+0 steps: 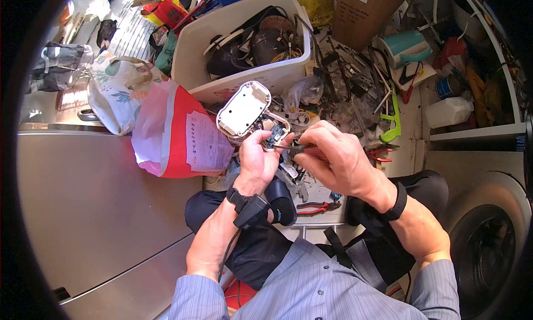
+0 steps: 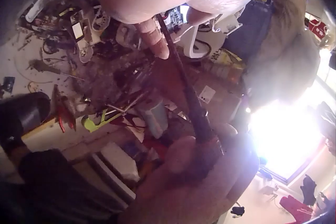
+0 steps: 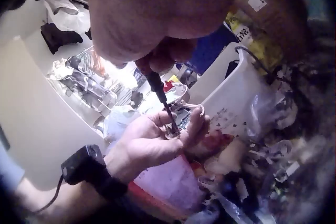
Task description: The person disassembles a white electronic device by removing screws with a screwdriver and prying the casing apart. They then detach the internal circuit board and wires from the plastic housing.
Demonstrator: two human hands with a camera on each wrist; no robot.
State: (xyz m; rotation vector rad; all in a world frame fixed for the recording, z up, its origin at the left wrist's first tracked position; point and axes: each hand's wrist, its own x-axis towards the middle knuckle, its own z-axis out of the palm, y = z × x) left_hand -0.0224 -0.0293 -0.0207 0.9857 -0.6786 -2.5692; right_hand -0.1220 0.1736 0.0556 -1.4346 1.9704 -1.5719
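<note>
My left hand (image 1: 259,158) grips a white plastic housing (image 1: 244,110), its open inner side facing up. At the housing's near end, a small blue circuit board (image 1: 276,133) sits by a curved white frame, close to the left fingers. My right hand (image 1: 340,158) holds a dark-handled screwdriver (image 3: 156,84) with curled fingers. Its shaft points at the board end, and the tip lies between the left thumb and fingers in the right wrist view. In the left wrist view the long screwdriver shaft (image 2: 181,74) runs up from the right fingers to the housing.
A white bin (image 1: 239,81) full of cables and dark parts stands ahead. Left of it lies a red-and-white bag (image 1: 194,134). Red-handled pliers (image 1: 316,209) lie between the legs. Loose parts and a bright green tool (image 1: 393,117) clutter the floor; a front-loading washer (image 1: 483,231) stands right.
</note>
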